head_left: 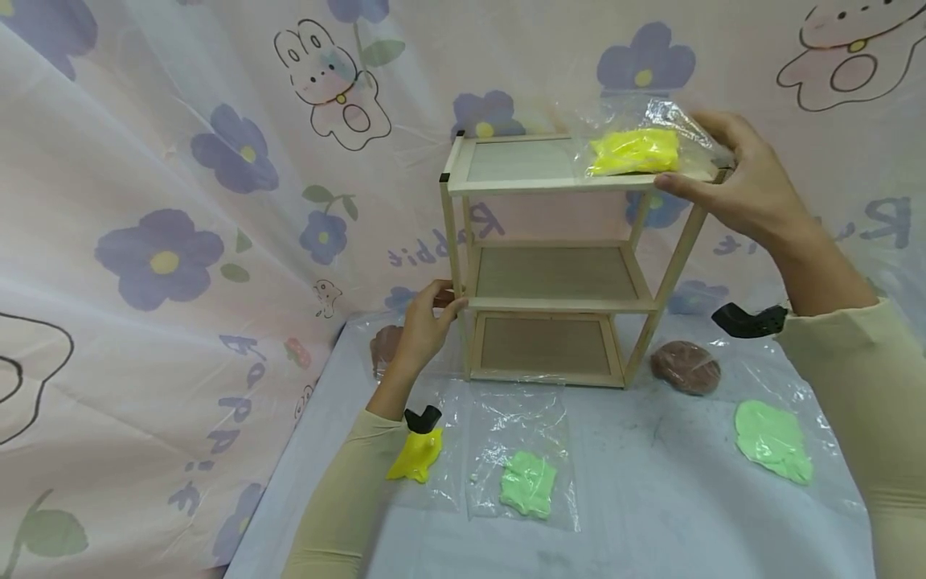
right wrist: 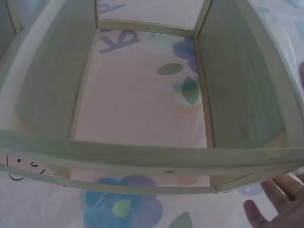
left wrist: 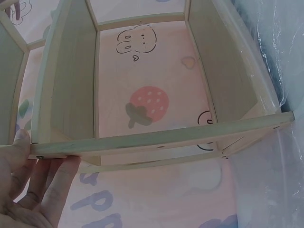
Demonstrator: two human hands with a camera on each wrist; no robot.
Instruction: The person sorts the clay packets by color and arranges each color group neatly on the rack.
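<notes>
A three-tier wooden shelf [head_left: 557, 304] stands on the white-covered table. My left hand [head_left: 425, 322] pinches its left front post at the middle tier; the left wrist view shows thumb and fingers around that post [left wrist: 161, 135]. At the top right corner, my right hand [head_left: 760, 181] grips the frame, thumb along the front edge and fingers behind, partly hidden by a clear bag. That bag, with a bright yellow clay-like lump [head_left: 637, 151] inside, lies on the top tier. In the right wrist view, the right fingers [right wrist: 280, 192] show beside the shelf's end.
Bagged clay-like lumps lie around the shelf: brown [head_left: 686, 368] and green [head_left: 774, 442] at right, green [head_left: 528, 484] in front, yellow [head_left: 415, 457] near the left forearm, and brown [head_left: 386, 350] behind the left wrist. A printed curtain [head_left: 289, 241] hangs behind and at left.
</notes>
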